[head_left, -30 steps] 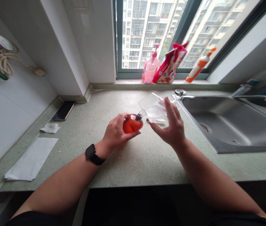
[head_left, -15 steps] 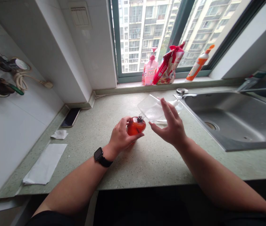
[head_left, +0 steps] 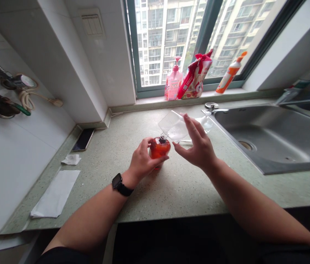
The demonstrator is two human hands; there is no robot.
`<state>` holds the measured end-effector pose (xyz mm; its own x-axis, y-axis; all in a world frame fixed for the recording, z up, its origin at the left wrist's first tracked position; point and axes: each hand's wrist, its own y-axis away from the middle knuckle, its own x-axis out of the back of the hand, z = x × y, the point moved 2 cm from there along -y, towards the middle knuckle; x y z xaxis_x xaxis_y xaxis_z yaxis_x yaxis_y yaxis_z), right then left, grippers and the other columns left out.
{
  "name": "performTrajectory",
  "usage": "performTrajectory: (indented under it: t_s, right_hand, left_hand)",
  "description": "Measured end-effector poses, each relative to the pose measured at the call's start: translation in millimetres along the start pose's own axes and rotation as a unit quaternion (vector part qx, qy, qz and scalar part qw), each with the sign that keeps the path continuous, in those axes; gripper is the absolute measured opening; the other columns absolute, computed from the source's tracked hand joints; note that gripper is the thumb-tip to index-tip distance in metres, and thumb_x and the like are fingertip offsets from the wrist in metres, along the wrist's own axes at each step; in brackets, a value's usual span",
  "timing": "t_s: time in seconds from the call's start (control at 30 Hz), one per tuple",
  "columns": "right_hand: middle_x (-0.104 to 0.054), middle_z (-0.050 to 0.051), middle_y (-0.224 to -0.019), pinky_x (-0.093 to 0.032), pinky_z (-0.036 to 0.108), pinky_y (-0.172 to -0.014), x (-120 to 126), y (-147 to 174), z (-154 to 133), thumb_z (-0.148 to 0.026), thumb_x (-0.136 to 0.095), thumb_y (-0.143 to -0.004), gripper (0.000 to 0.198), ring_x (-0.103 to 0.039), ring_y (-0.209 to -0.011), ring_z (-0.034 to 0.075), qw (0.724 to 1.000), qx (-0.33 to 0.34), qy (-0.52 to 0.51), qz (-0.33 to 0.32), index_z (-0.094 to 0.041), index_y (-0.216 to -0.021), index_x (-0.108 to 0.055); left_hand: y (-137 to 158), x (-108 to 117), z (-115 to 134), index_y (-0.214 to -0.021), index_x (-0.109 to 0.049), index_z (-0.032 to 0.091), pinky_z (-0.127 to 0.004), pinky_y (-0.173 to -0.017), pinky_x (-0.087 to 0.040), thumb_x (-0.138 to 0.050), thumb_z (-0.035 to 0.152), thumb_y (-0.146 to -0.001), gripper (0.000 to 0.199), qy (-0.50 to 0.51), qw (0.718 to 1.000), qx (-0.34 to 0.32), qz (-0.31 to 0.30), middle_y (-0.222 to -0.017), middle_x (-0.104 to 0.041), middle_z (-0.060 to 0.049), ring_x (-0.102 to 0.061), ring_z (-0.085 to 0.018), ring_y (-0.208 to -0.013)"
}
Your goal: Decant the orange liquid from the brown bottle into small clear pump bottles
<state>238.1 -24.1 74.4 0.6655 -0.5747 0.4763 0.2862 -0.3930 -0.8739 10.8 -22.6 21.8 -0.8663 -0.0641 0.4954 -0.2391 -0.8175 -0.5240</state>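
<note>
My left hand (head_left: pixel 144 156) is wrapped around an orange-red see-through bottle (head_left: pixel 160 149) that stands on the counter, its dark neck facing up. Held between the thumb and fingers of my right hand (head_left: pixel 197 146) is a clear plastic container (head_left: pixel 173 125), tilted to the left. Its lower corner meets the mouth of the bottle, and a thin clear stream seems to run there. Behind my right hand a crumpled clear plastic piece (head_left: pixel 206 124) lies partly hidden on the counter.
A steel sink (head_left: pixel 265 172) is set in the counter at the right. On the sill stand a pink pump bottle (head_left: pixel 174 84), a red bag (head_left: pixel 196 79) and an orange-white bottle (head_left: pixel 228 77). Leftward lie a phone (head_left: pixel 83 139), a crumpled tissue (head_left: pixel 72 159) and paper towels (head_left: pixel 56 192).
The view has shifted slightly. Both hands keep their holds, and the clear container stays tilted at the bottle's mouth, looking a little more tipped.
</note>
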Motion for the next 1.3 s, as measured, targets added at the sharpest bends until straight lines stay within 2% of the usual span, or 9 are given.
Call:
performTrajectory:
  t_s: [0.37,0.9,1.3]
  right_hand:
    - [-0.054,0.014,-0.166,-0.058,0.059,-0.117,-0.1,-1.0,-1.4,-0.022,-0.074,-0.09,0.103,-0.061,-0.145,0.039,1.0,0.0,0.002,-0.009,-0.031,-0.176,-0.018]
    - [-0.054,0.014,-0.165,-0.057,0.061,-0.118,1.3,-4.7,-6.0,-0.019,-0.072,-0.09,0.103,-0.06,-0.145,0.038,1.0,0.01,0.0,-0.021,-0.032,-0.176,-0.017]
    - [-0.053,0.011,-0.167,-0.055,0.061,-0.12,3.1,-6.0,-8.1,-0.018,-0.071,-0.089,0.104,-0.059,-0.147,0.038,1.0,0.01,-0.003,-0.028,-0.035,-0.176,-0.017]
  left_hand:
    - [-0.2,-2.1,-0.2,-0.133,-0.054,0.024,-0.052,-0.103,-0.061,-0.093,0.058,-0.08,0.075,0.019,1.0,0.016,-0.009,-0.132,-0.072,-0.013,-0.073,-0.03,-0.115]
    - [0.1,-3.3,0.3,-0.128,-0.056,0.023,-0.049,-0.099,-0.063,-0.093,0.058,-0.079,0.071,0.032,0.999,0.02,-0.01,-0.126,-0.073,-0.012,-0.075,-0.029,-0.112]
    - [0.4,-6.5,-2.3,-0.128,-0.054,0.024,-0.051,-0.1,-0.063,-0.094,0.061,-0.077,0.075,0.036,0.999,0.023,-0.012,-0.128,-0.072,-0.012,-0.075,-0.03,-0.113]
